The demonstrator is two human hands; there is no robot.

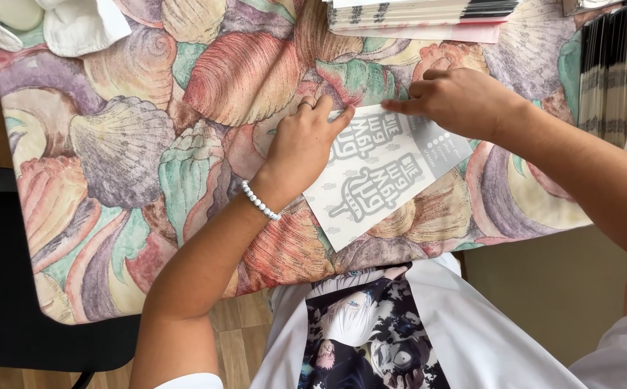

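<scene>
1. So, from my remote seat: both hands are on a grey-and-white printed sheet (382, 173) lying flat near the front edge of the table.
2. Left hand (300, 144) presses its fingers down on the sheet's upper left part, not curled round anything, just pinning it. There's a ring on one finger and a white bead bracelet (259, 200) at the wrist.
3. Right hand (457, 101) has its fingertips pinched at the sheet's top edge, closed on the paper there.
4. Progress, as far as I can judge: the sheet looks mostly flat and unfolded, with only the top edge being worked, so I'd say it's early.
5. Surface: a tablecloth (133, 151) with big pastel seashells covers the table.
6. Around it: a stack of paper booklets (421, 14) at the far edge, more stacked upright at right (612, 79), white cloth (76, 25) top left, wood floor and a dark chair (11, 288) on the left.
</scene>
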